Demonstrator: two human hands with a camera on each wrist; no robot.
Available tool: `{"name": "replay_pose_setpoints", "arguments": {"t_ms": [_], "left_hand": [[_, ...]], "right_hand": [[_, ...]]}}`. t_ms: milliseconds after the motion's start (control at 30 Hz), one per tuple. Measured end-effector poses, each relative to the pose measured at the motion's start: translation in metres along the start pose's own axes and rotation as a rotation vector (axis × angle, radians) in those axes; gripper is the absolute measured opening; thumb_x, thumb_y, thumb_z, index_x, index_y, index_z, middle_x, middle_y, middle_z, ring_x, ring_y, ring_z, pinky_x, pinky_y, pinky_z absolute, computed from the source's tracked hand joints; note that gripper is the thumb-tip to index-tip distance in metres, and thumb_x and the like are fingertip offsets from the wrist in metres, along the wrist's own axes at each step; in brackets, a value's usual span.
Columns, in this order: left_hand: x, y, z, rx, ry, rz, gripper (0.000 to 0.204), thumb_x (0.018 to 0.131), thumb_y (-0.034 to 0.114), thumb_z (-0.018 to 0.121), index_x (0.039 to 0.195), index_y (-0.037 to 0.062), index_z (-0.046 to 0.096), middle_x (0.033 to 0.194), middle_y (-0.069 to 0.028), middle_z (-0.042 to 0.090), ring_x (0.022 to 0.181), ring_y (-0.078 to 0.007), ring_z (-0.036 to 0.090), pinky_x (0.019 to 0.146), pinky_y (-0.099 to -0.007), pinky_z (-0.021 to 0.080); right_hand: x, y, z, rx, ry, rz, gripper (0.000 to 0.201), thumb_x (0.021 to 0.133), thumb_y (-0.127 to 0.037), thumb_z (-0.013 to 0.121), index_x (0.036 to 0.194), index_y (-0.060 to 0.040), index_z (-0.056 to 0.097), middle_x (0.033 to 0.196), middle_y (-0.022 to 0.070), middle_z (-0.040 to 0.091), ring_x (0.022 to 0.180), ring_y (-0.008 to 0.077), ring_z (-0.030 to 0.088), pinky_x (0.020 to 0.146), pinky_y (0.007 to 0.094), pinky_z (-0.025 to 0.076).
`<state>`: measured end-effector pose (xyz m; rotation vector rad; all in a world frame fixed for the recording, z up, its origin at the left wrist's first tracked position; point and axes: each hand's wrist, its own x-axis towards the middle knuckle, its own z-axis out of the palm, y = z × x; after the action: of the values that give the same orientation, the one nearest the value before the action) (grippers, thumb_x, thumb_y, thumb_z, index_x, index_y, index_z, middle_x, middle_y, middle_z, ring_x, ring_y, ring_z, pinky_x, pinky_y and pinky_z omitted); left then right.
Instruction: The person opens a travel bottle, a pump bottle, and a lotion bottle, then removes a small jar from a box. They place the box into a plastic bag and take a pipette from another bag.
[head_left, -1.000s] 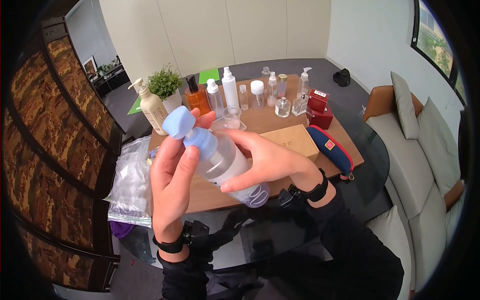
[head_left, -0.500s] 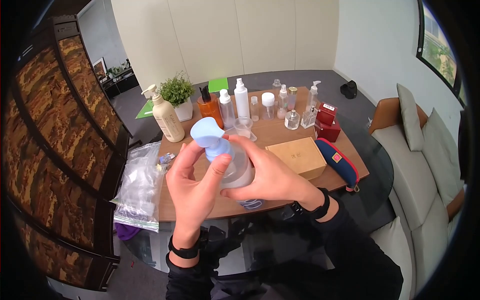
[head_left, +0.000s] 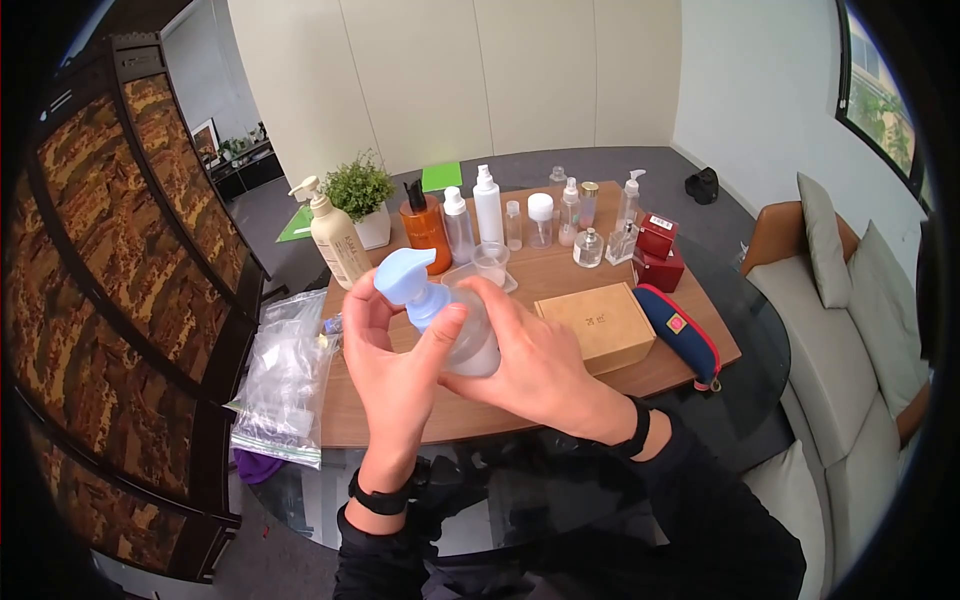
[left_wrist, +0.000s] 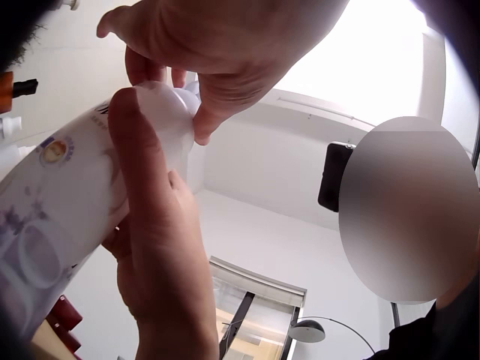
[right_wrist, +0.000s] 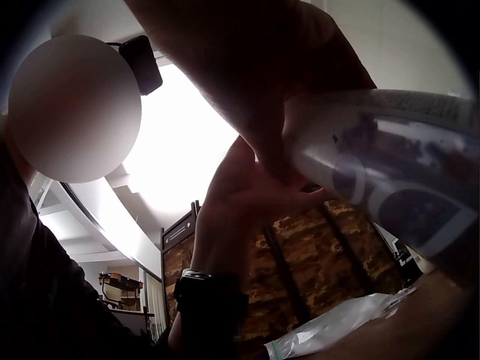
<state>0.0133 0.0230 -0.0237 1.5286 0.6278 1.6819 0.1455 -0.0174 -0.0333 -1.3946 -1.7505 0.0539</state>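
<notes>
A clear pump bottle with a blue pump head is held up over the near part of the wooden board. The left hand pinches the blue collar between thumb and fingers. Around the bottle's body curls the right hand, its thumb on the near side. In the left wrist view the printed bottle lies tilted, gripped by the right hand. The right wrist view shows purple print on the bottle; its lower part is hidden in the head view.
Several bottles, including an orange one, stand along the board's back. A cardboard box, a blue pouch and red boxes lie at right. Plastic bags lie at left, below a cream pump bottle.
The head view has shifted, so the table sits lower in it. The bottle has tipped so its lower part has gone behind the right hand, and the pump head has turned; both hands still hold it.
</notes>
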Motion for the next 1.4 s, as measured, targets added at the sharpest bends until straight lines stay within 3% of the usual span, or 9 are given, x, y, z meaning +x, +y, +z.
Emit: {"name": "replay_pose_setpoints", "arguments": {"t_ms": [133, 267, 433, 533, 733, 967, 1067, 1267, 1400], "left_hand": [[0.006, 0.003, -0.007, -0.086, -0.148, -0.118, 0.061, 0.078, 0.007, 0.076, 0.129, -0.0025, 0.045, 0.117, -0.013, 0.06, 0.112, -0.0188, 0.055, 0.098, -0.0337, 0.041], [0.015, 0.022, -0.019, -0.219, -0.432, -0.277, 0.068, 0.083, 0.005, 0.07, 0.139, -0.0032, 0.034, 0.125, -0.0177, 0.056, 0.121, -0.0228, 0.052, 0.103, -0.037, 0.039], [0.016, 0.024, -0.024, -0.398, -0.589, -0.251, 0.077, 0.082, 0.005, 0.07, 0.144, -0.0035, 0.025, 0.13, -0.0188, 0.053, 0.123, -0.0242, 0.052, 0.106, -0.04, 0.035], [0.014, 0.02, -0.026, -0.375, -0.577, -0.194, 0.082, 0.079, 0.003, 0.074, 0.144, -0.0036, 0.025, 0.132, -0.0178, 0.051, 0.122, -0.0239, 0.053, 0.106, -0.0397, 0.035], [0.0, 0.034, -0.023, -0.243, -0.413, -0.143, 0.083, 0.072, 0.003, 0.08, 0.14, -0.004, 0.032, 0.133, -0.0156, 0.05, 0.119, -0.0227, 0.054, 0.105, -0.0376, 0.037], [-0.008, 0.015, -0.007, 0.239, -0.104, 0.13, 0.083, 0.067, 0.011, 0.085, 0.133, -0.0017, 0.037, 0.127, -0.0144, 0.051, 0.113, -0.0193, 0.053, 0.098, -0.0334, 0.041], [-0.005, 0.02, -0.006, 0.074, -0.112, -0.07, 0.09, 0.068, 0.012, 0.084, 0.139, -0.001, 0.03, 0.125, -0.0145, 0.052, 0.113, -0.0202, 0.051, 0.1, -0.0346, 0.038], [0.004, 0.033, -0.007, -0.396, -0.362, -0.304, 0.096, 0.069, 0.011, 0.082, 0.144, 0.0003, 0.023, 0.125, -0.014, 0.052, 0.116, -0.0206, 0.05, 0.102, -0.0357, 0.037], [0.003, 0.025, -0.013, -0.059, -0.317, -0.116, 0.092, 0.072, 0.007, 0.079, 0.145, 0.0013, 0.023, 0.129, -0.0156, 0.05, 0.123, -0.0217, 0.046, 0.104, -0.037, 0.035]], "right_hand": [[0.005, 0.003, -0.011, 0.052, -0.126, 0.016, 0.083, 0.067, -0.038, 0.081, 0.132, -0.0076, 0.04, 0.105, 0.0187, 0.064, 0.089, 0.0349, 0.066, 0.075, 0.0432, 0.053], [0.013, 0.01, -0.031, 0.408, -0.411, 0.052, 0.091, 0.068, -0.035, 0.081, 0.138, -0.0041, 0.033, 0.109, 0.019, 0.061, 0.098, 0.0311, 0.063, 0.085, 0.0394, 0.05], [0.015, 0.018, -0.039, 0.896, -0.699, 0.064, 0.094, 0.069, -0.027, 0.082, 0.143, -0.0053, 0.029, 0.124, 0.0124, 0.053, 0.113, 0.0202, 0.053, 0.096, 0.0349, 0.043], [0.015, 0.013, -0.046, 0.886, -0.726, 0.042, 0.095, 0.069, -0.023, 0.082, 0.145, -0.0047, 0.027, 0.126, 0.0115, 0.051, 0.115, 0.0204, 0.051, 0.097, 0.0354, 0.042], [0.007, 0.003, -0.049, 0.753, -0.613, 0.064, 0.096, 0.063, -0.022, 0.086, 0.14, -0.0024, 0.032, 0.125, 0.0124, 0.052, 0.115, 0.0214, 0.052, 0.096, 0.0357, 0.043], [0.001, -0.007, -0.029, 0.099, -0.254, 0.044, 0.085, 0.067, -0.043, 0.079, 0.133, -0.0107, 0.036, 0.1, 0.0214, 0.064, 0.089, 0.0396, 0.065, 0.075, 0.0459, 0.052], [0.004, -0.008, -0.027, 0.093, -0.28, 0.026, 0.086, 0.066, -0.044, 0.08, 0.132, -0.0107, 0.037, 0.101, 0.0212, 0.064, 0.089, 0.0397, 0.065, 0.073, 0.0467, 0.052], [0.006, 0.003, -0.033, 0.31, -0.285, 0.009, 0.087, 0.066, -0.046, 0.079, 0.133, -0.0099, 0.037, 0.101, 0.0217, 0.064, 0.091, 0.0386, 0.065, 0.078, 0.0433, 0.051], [0.008, -0.003, -0.042, 0.288, -0.366, 0.031, 0.087, 0.066, -0.046, 0.079, 0.133, -0.0089, 0.038, 0.101, 0.022, 0.064, 0.093, 0.0381, 0.065, 0.08, 0.0422, 0.05]]}}
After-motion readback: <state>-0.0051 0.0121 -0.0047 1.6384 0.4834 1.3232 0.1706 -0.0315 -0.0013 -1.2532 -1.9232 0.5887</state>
